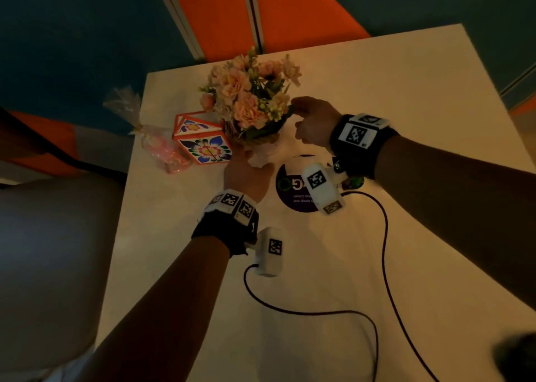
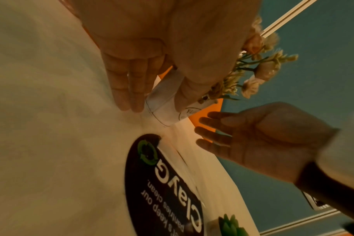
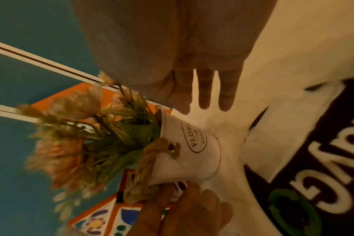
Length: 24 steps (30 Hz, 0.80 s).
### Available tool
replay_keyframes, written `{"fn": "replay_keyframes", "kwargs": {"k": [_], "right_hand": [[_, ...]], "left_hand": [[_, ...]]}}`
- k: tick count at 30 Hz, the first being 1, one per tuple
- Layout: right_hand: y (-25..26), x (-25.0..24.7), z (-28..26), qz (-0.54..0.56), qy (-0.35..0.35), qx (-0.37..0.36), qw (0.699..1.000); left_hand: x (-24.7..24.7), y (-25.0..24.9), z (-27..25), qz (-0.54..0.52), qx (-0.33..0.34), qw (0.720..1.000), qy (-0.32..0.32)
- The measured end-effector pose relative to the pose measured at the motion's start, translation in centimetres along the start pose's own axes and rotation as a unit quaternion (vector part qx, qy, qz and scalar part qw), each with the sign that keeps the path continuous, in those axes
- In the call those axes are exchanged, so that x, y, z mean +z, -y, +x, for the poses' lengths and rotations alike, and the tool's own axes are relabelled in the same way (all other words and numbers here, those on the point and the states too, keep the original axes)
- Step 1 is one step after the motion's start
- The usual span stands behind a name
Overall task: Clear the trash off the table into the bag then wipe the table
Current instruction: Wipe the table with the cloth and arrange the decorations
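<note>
Two hands close in on the flower pot

The left hand [image 1: 249, 175] is at the near side of the white flower pot [image 3: 184, 153], thumb and fingers spread around it, maybe touching. The right hand [image 1: 314, 123] is open just to its right, not touching. The pot looks tipped, so a weak hold could let it fall and spill flowers [image 1: 249, 91] on the table [image 1: 391, 91]. Just left of it sits a painted box [image 1: 203, 140], easy to bump. Far left, a pink candy bag [image 1: 162, 146] hangs on the table edge and could drop off. A round sticker [image 1: 293, 190] lies near the wrists. I see no trash bag or wiping cloth.
</note>
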State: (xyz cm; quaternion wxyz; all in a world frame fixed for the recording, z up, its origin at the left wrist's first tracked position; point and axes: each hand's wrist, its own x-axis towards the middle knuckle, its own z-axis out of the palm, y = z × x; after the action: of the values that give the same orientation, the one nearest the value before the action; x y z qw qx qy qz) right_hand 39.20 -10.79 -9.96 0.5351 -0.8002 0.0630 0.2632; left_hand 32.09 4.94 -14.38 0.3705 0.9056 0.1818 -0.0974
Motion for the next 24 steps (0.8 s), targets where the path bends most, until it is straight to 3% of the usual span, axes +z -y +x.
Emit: {"fn": "replay_keyframes", "kwargs": {"k": [6,14,20,24], "right_hand": [[0.9,0.8,0.9,-0.033,-0.033,-0.036,0.998],[0.5,-0.3,-2.2,0.075,-0.016,0.000,0.997],[-2.4,-1.4,-4.8,0.211,-0.022,0.022,0.977],[-3.6,-1.8,-6.5,0.144,-0.045,0.039,0.988]], "left_hand": [[0.5,0.1,0.5,-0.015,0.015,1.000,0.019],[1.3,0.7,1.6,-0.111,-0.024,0.990,0.083],[1.2,0.0,1.0,-0.076,0.044,0.991,0.101],[0.2,-1.5,-0.7,-0.094,0.076,0.983,0.136]]}}
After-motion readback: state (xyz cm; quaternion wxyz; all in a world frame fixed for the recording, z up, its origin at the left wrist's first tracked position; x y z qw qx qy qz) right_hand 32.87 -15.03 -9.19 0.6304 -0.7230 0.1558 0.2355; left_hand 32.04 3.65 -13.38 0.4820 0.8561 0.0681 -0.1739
